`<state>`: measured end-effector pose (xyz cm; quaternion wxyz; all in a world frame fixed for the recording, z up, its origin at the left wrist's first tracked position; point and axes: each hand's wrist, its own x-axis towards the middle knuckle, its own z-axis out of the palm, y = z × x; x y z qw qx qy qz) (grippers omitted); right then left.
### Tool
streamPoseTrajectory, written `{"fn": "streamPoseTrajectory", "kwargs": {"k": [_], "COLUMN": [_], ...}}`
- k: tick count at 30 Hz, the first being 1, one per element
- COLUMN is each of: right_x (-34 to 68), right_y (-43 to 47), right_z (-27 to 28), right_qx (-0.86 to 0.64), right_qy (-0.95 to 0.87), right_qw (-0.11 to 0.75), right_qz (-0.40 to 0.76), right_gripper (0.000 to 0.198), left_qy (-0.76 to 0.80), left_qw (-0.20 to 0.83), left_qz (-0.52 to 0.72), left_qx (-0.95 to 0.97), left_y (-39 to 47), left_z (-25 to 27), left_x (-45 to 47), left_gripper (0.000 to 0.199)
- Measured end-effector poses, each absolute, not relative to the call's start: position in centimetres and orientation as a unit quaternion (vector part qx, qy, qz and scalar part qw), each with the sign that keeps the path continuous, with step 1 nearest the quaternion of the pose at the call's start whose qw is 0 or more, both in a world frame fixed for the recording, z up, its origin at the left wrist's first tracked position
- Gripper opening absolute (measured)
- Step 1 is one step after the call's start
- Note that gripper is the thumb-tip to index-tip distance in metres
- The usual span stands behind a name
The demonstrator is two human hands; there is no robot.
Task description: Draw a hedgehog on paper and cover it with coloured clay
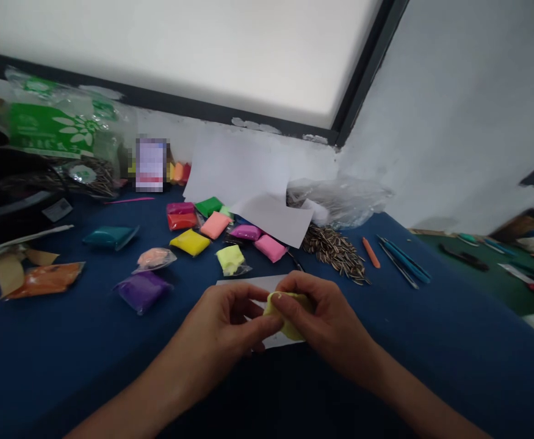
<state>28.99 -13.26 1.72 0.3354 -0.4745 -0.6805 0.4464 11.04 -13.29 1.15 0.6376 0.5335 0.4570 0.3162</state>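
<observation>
Both hands meet over a small white sheet of paper (271,283) near the front of the table, around a lump of pale yellow modelling clay (294,329). My right hand (326,323) is closed on the clay, its thumb pressed across the top. With thumb and fingertips, my left hand (225,323) pinches the clay's left edge. Part of the lump is hidden behind the fingers. Just beyond the hands lies an opened packet of the same pale yellow clay (230,260).
Several coloured clay packets, among them a purple one (142,291) and an orange one (49,279), lie at left and centre. Striped sunflower seeds (337,253) are heaped to the right, beside an orange stick (371,252) and blue tweezers (404,259). White paper (239,164) leans on the wall.
</observation>
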Motion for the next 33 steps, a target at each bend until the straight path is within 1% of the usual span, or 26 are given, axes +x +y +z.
{"fn": "streamPoseTrajectory", "kwargs": {"k": [4, 7, 11, 14, 18, 21, 25, 29, 33], "right_x": [29.1, 29.1, 29.1, 29.1, 29.2, 29.4, 29.4, 29.4, 29.2], "right_y": [-13.4, -13.4, -13.3, -13.2, -13.1, -13.1, -13.3, -13.4, -13.5], "right_z": [2.3, 2.5, 2.4, 2.4, 2.4, 2.5, 2.8, 2.6, 2.3], "right_qx": [-0.468, -0.465, -0.455, -0.457, -0.455, -0.448, -0.422, -0.414, -0.43], "right_qy": [-0.701, -0.708, -0.704, -0.708, -0.708, -0.675, -0.648, -0.651, -0.668], "right_qw": [0.319, 0.307, 0.301, 0.3, 0.298, 0.318, 0.341, 0.338, 0.34], "right_qz": [0.435, 0.434, 0.455, 0.448, 0.451, 0.493, 0.534, 0.539, 0.504], "right_gripper": [0.024, 0.02, 0.023, 0.023, 0.025, 0.025, 0.023, 0.025, 0.028], "left_qy": [0.449, 0.46, 0.469, 0.46, 0.439, 0.404, 0.361, 0.361, 0.377], "left_qw": [0.643, 0.634, 0.619, 0.612, 0.639, 0.681, 0.723, 0.729, 0.712], "left_qz": [0.291, 0.289, 0.269, 0.271, 0.261, 0.249, 0.269, 0.274, 0.27], "left_qx": [0.548, 0.55, 0.569, 0.584, 0.576, 0.558, 0.524, 0.513, 0.527], "left_y": [-13.1, -13.2, -13.4, -13.3, -12.8, -12.5, -12.4, -12.4, -12.5], "left_z": [1.2, 1.1, 0.8, 0.9, 1.5, 2.0, 2.0, 1.7, 1.5], "left_x": [10.8, 10.9, 11.0, 10.7, 9.9, 9.4, 9.3, 9.6, 9.5], "left_gripper": [0.04, 0.037, 0.033, 0.035, 0.035, 0.033, 0.032, 0.035, 0.029]}}
